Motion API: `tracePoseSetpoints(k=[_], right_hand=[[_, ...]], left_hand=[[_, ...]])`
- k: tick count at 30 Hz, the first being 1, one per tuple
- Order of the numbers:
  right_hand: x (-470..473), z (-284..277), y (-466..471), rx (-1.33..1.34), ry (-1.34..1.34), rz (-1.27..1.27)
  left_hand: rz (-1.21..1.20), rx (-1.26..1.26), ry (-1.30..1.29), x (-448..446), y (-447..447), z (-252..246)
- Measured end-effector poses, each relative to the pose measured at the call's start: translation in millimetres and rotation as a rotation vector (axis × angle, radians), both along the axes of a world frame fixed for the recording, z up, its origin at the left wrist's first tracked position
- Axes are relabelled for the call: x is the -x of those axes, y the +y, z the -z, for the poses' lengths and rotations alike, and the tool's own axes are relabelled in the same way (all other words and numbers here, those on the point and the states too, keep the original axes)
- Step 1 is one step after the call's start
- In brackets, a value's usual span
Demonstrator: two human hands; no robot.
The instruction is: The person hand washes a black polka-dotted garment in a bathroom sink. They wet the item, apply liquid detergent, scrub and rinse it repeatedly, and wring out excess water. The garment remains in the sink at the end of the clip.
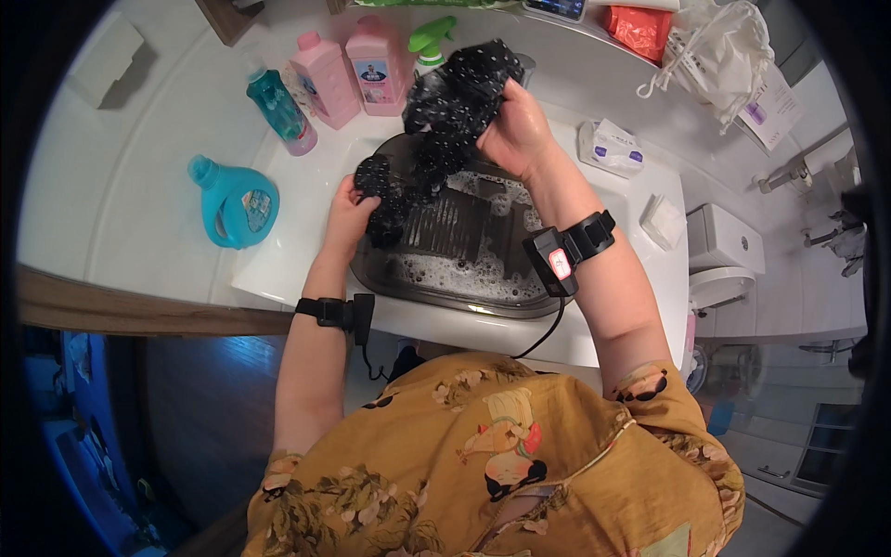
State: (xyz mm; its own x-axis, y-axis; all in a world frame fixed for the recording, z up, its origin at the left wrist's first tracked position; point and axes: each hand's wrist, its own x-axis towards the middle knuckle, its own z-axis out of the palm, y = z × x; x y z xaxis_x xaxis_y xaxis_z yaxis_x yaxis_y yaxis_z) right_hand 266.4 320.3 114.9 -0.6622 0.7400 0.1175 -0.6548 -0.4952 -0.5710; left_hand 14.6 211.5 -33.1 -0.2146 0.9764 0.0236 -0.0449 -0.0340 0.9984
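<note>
A wet black garment with white dots (456, 97) hangs between my hands over a dark plastic washbasin (369, 278). My right hand (515, 132) is raised and grips its upper part near the faucet side. Lower and to the left, my left hand (351, 216) pinches another stretch of the same cloth between thumb and fingers. Soapy water with white foam (445, 275) lies in the washbasin. A ribbed washboard surface (449, 226) shows through the water. Part of the basin's far side is hidden behind the cloth.
Behind the basin stand two pink bottles (327, 83), a green spray bottle (430, 42) and a teal bottle (278, 108). A blue detergent jug (240, 209) is at left. On the right lie a tissue pack (611, 148) and folded white tissues (663, 221). A toilet (724, 257) stands beyond.
</note>
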Motion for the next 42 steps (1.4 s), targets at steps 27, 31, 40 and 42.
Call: tracePoseSetpoints(k=[27,31,40,42], right_hand=[[-94,-16,-33,-0.125,0.340,-0.083],[-112,24,-49,-0.042,0.112,0.087],[-113,94,-84,0.209,-0.463,0.058],[-107,97,-86,0.259,-0.565,0.065]], left_hand=[[0.007,-0.162,0.165,-47,41,-107],[-0.011,-0.299,0.290,-57,40,-171],[-0.111,-0.516,0.948,-84,39,-268],[-0.092,-0.692,1.167,-92,40,-284]])
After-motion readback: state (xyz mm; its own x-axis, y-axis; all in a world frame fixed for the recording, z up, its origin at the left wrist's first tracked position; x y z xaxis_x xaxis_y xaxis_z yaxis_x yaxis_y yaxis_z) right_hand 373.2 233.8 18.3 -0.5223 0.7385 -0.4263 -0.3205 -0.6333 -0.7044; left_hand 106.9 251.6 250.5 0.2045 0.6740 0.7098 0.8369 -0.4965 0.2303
